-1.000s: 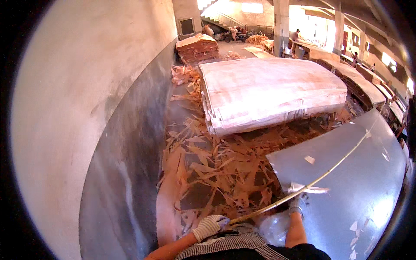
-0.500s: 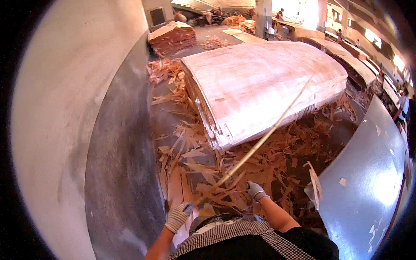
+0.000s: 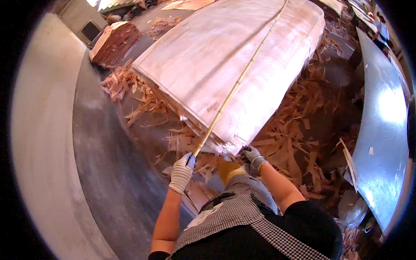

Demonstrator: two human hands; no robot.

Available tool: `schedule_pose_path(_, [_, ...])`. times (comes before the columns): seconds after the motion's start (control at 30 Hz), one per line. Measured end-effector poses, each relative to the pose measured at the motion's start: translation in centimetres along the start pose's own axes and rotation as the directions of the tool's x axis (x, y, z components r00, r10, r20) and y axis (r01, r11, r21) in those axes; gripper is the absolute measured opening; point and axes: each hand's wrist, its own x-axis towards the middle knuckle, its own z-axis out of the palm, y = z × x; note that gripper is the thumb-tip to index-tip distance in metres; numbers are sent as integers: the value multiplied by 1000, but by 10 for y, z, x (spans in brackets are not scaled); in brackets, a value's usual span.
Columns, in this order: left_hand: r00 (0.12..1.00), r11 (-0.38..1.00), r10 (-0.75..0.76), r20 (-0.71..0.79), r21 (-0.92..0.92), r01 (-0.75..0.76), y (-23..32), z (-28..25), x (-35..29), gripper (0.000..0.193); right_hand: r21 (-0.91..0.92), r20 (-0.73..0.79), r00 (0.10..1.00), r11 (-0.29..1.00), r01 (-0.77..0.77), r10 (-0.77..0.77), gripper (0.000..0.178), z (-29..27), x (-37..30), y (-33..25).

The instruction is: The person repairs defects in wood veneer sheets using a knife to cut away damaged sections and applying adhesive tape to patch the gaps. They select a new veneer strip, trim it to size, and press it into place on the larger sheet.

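My left hand (image 3: 181, 174), in a striped work glove, is closed around the near end of a long, thin bamboo pole (image 3: 235, 88). The pole slants away to the far right, over a big stack of pale wood veneer sheets (image 3: 173, 63). At the near corner of that stack is my right hand (image 3: 254, 158), gloved with a grey palm side. Its fingers are curled, and whether they grip a sheet edge is hidden. The stack's near edges look ragged and layered.
Veneer scraps (image 3: 281, 149) litter the floor around the stack. A wall (image 3: 45, 108) with a dark lower band runs along the left. On the right leans a shiny grey sheet (image 3: 383, 125). Farther left stands a smaller veneer stack (image 3: 115, 45); a person (image 3: 381, 30) is at the far right.
The large stack appears closer and turned in view. The pole now points farther up over it, in my left hand. My right hand has come to the stack's near corner.
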Motion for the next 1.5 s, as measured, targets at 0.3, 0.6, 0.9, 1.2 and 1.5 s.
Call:
schedule_pose_path(0.3, [893,879,443,-83,237,-414,0,-47,178,26,-425,-459,886,892,-152,-67,26,85,71,-26])
schedule_pose_path(0.6, [513,706,601,613,-107,-700,48,55,253,30,-237,-693,718,961,-143,-64,23,62,36,-50])
schedule_pose_path(0.9, [218,733,429,877,-196,-652,-4,10,327,32,268,-910,401,886,377,105,14,143,51,-34])
schedule_pose_path(1.2, [293,937,248,923,-305,168,65,42,331,46,-283,-884,236,864,417,-403,39,242,38,-186])
schedule_pose_path(1.5, [-43,769,138,990,-79,635,56,33,345,12,76,-954,281,818,571,-108,44,247,21,-161])
